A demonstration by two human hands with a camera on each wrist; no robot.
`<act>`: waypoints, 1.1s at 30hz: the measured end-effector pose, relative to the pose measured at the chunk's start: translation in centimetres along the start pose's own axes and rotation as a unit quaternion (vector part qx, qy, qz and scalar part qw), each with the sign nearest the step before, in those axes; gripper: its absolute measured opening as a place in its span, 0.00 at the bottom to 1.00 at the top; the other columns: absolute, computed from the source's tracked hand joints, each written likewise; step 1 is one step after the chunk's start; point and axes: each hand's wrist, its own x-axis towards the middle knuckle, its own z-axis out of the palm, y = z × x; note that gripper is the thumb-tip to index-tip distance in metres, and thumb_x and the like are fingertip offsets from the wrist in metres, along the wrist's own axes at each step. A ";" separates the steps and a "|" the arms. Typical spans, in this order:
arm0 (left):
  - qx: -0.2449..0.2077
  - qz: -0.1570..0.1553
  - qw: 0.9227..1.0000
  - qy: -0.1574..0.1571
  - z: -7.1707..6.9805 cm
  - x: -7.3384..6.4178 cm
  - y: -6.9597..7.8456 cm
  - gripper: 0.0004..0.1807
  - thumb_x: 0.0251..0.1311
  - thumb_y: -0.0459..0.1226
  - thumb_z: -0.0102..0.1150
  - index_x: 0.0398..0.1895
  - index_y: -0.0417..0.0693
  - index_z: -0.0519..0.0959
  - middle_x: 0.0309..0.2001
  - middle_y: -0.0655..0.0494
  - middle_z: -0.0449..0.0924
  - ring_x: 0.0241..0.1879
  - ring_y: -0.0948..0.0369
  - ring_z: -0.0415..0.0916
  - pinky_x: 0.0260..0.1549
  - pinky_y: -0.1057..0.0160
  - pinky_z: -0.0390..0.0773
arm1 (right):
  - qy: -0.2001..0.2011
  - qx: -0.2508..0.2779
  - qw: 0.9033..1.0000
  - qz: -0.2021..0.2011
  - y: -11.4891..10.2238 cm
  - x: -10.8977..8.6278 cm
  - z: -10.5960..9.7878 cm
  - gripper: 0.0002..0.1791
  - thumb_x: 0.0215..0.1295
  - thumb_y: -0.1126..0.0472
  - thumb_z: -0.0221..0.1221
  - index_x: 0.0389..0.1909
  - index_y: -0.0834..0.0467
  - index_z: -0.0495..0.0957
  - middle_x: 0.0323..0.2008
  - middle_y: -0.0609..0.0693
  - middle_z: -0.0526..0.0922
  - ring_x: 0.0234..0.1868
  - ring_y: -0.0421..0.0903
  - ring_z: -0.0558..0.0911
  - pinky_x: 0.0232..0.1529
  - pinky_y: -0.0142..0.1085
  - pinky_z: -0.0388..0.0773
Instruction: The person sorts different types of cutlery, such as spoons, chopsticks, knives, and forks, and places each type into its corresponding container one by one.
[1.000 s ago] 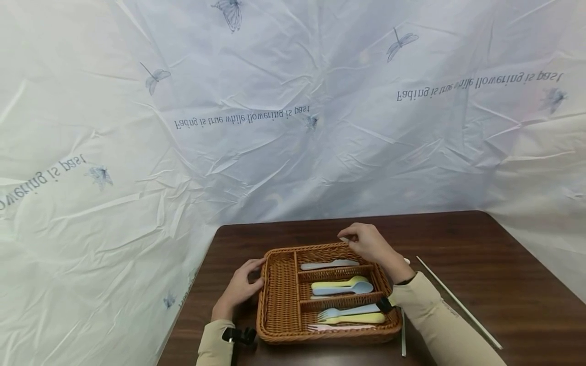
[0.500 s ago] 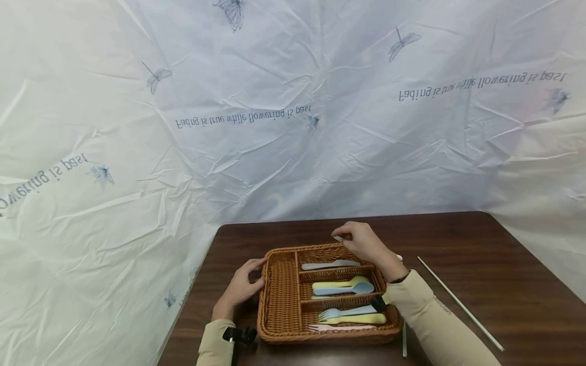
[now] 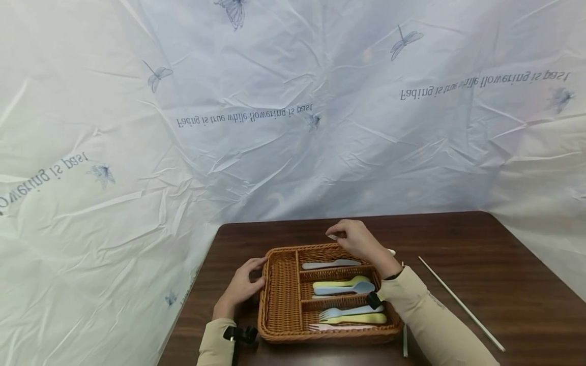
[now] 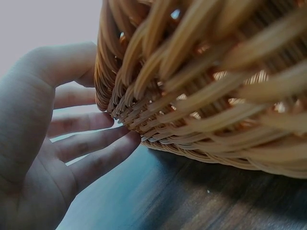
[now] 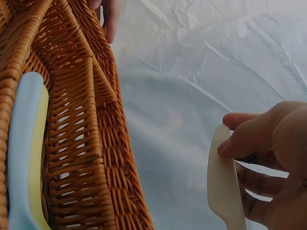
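A white plastic knife (image 5: 223, 177) is pinched by its blade between the thumb and index finger of my right hand (image 3: 359, 241), above the far rim of the basket. In the right wrist view its handle runs down out of the frame. My left hand (image 3: 244, 284) touches the left outer wall of the brown wicker basket (image 3: 281, 295) with fairly straight fingers (image 4: 96, 163). A pale blue knife (image 3: 331, 264) lies in the far compartment. The middle compartment holds a yellow spoon (image 3: 327, 284) and a blue spoon (image 3: 363, 287). Forks (image 3: 359, 318) in blue, yellow and pink lie in the near one.
The basket stands on a dark wooden table (image 3: 458, 239). To its right lies a long thin pale rod (image 3: 460, 302), and another rod (image 3: 405, 341) shows beside the near right corner. A white printed sheet (image 3: 293, 152) hangs behind and around the table.
My right hand has moved a little to the left along the far rim, carrying the knife. My left hand and the basket stay in place.
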 end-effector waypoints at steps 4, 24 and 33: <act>-0.006 -0.001 1.000 0.000 0.1 0.0 -0.2 0.30 0.59 0.32 0.58 0.68 0.47 0.70 0.61 0.50 0.72 0.56 0.49 0.74 0.50 0.44 0.77 | -0.007 0.004 1.000 -0.001 -0.5 0.3 0.4 0.16 0.64 0.69 0.59 0.48 0.50 0.85 0.48 0.51 0.82 0.31 0.40 0.74 0.27 0.34 0.70; -0.007 -0.006 1.000 -0.003 -0.1 0.3 0.0 0.30 0.59 0.33 0.58 0.68 0.48 0.71 0.60 0.53 0.73 0.56 0.52 0.75 0.51 0.45 0.77 | -0.012 0.005 0.999 -0.042 -1.8 1.5 1.3 0.15 0.65 0.67 0.60 0.47 0.48 0.85 0.45 0.47 0.82 0.35 0.39 0.77 0.30 0.33 0.72; -0.002 0.013 1.000 0.003 -0.1 0.1 0.0 0.30 0.60 0.33 0.58 0.68 0.46 0.70 0.60 0.50 0.73 0.55 0.50 0.75 0.51 0.43 0.76 | -0.019 0.009 0.999 -0.037 -1.6 1.4 1.3 0.15 0.66 0.65 0.58 0.50 0.48 0.84 0.50 0.49 0.80 0.28 0.38 0.74 0.28 0.34 0.70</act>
